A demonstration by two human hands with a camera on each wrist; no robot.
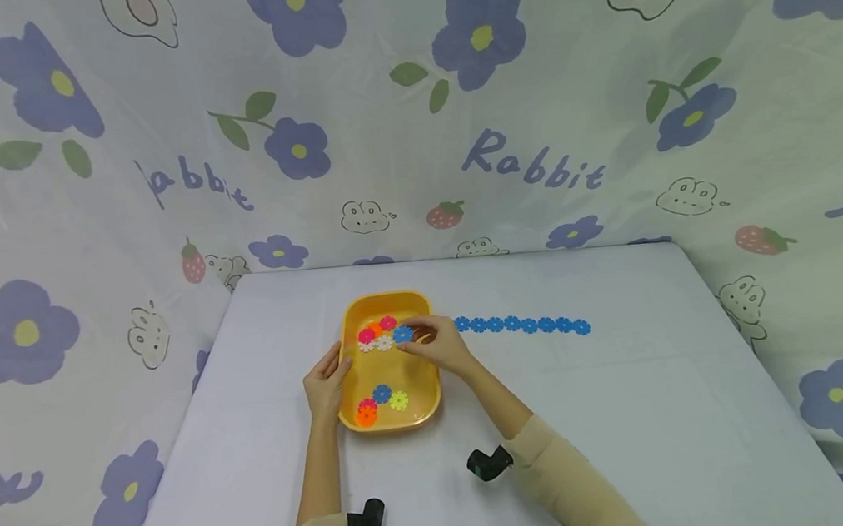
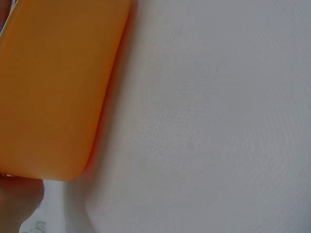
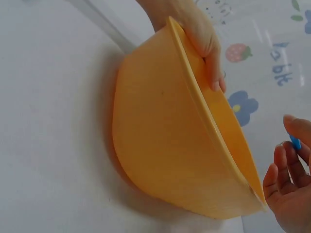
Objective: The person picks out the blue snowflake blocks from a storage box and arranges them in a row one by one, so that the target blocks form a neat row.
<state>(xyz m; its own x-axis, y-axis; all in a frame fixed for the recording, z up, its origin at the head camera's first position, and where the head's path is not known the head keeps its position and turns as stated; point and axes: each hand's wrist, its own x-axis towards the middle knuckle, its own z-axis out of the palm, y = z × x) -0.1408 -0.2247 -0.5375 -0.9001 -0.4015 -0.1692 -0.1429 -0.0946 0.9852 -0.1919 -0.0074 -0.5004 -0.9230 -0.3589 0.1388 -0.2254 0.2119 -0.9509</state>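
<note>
A yellow plastic basin [image 1: 393, 367] stands on the white table, with small notched flower-shaped discs inside. My left hand [image 1: 325, 384] grips its left rim, thumb over the inside. Above the basin's right side, my right hand [image 1: 444, 346] pinches a blue disc [image 1: 402, 334] between thumb and finger; in the right wrist view only a bit of that blue disc [image 3: 295, 141] shows. Pink, orange and white discs [image 1: 384, 343] lie at the far end. Near the front are a blue disc [image 1: 382, 393], a yellow-green disc [image 1: 399, 401], and pink and orange discs [image 1: 366, 416].
A row of several blue discs [image 1: 512, 323], end to end, runs rightward over the table from beside my right hand. White table surface [image 1: 632, 428] extends on both sides of the basin. A patterned cloth [image 1: 397, 156] hangs behind the table and along its sides.
</note>
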